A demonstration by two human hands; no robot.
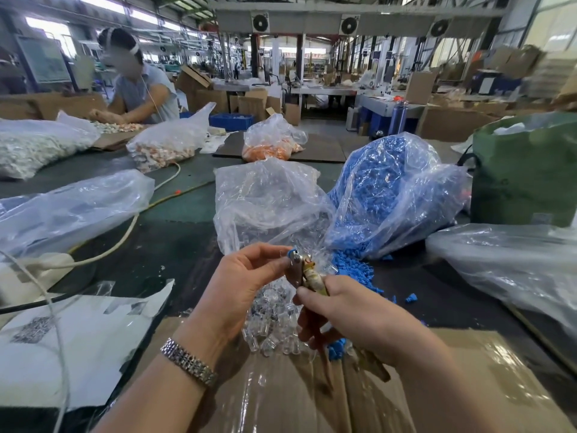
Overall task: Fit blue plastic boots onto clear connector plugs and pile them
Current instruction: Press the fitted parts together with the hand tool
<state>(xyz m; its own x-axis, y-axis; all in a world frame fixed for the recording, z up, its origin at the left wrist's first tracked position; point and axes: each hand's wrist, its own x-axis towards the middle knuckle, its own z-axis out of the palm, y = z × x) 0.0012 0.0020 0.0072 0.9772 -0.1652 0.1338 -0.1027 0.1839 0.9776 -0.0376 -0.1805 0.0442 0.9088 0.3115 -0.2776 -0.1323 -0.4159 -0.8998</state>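
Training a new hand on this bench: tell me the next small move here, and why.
Probably press the blue boot fully home. The left hand pinches it at the tip of the tool that the right hand grips, above the loose clear plugs. Whether it is already seated cannot be told.

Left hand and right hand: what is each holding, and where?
Left hand pinches a blue boot by its end at the fingertips. Right hand grips a pliers-like tool by its handles, its tip at the boot.
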